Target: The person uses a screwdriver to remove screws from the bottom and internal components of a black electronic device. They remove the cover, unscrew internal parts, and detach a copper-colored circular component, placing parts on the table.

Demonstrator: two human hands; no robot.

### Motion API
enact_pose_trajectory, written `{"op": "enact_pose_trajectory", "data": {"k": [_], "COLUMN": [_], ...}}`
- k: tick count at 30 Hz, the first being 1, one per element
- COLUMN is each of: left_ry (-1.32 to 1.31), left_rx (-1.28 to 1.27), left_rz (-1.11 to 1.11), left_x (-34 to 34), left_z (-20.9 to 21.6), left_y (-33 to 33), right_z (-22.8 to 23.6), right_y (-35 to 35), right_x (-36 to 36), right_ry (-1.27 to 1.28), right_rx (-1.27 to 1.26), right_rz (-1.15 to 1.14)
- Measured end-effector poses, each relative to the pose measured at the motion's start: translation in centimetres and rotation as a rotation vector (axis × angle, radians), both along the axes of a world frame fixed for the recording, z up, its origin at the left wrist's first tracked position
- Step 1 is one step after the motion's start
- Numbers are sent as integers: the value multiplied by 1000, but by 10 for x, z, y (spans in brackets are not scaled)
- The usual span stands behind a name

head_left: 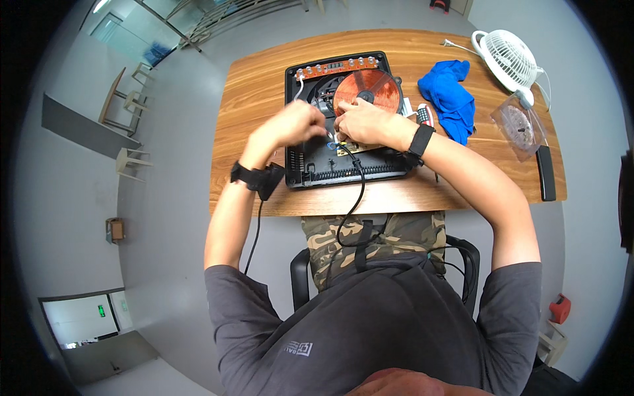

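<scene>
An opened induction cooker lies on the wooden table, its black plastic housing (296, 173) facing up. Inside, a round copper coil (376, 84) sits at the right, and an orange button board (337, 67) runs along the far edge. My left hand (300, 123) is over the left part of the housing, its fingers bent and smeared by motion. Beside the coil's near edge, my right hand (366, 123) has its fingers pinched low near wires and a partly covered circuit board (350, 150). Whatever it grips is hidden. A black power cord (360, 185) leaves the housing toward my lap.
Right of the cooker lie a blue cloth (449, 96) and a small device with buttons (424, 115). Farther right are a white fan (507, 59), a clear plastic container (518, 125) and a black oblong case (545, 173). Cables hang from my wrist straps.
</scene>
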State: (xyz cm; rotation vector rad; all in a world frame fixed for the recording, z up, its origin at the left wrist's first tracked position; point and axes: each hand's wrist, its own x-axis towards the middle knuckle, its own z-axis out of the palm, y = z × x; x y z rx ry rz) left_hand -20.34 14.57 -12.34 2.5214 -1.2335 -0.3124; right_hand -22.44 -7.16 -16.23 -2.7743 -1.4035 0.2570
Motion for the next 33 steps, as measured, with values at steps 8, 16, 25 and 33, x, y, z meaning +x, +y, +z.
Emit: {"op": "enact_pose_trajectory", "data": {"k": [8, 16, 25, 33], "left_ry": [-67, -49, -193, -58], "left_rx": [116, 215, 150, 207], "left_rz": [125, 188, 176, 108], "left_x": [-6, -34, -71, -77], "left_z": [-15, -18, -14, -6], "left_y": [23, 15, 4, -19], "right_z": [-9, -3, 41, 38], "right_y": [-9, -13, -37, -105], "right_x": [5, -3, 10, 44], "right_ry": [-57, -133, -26, -34], "right_rx": [83, 147, 406, 443], "right_rz": [95, 138, -105, -704]}}
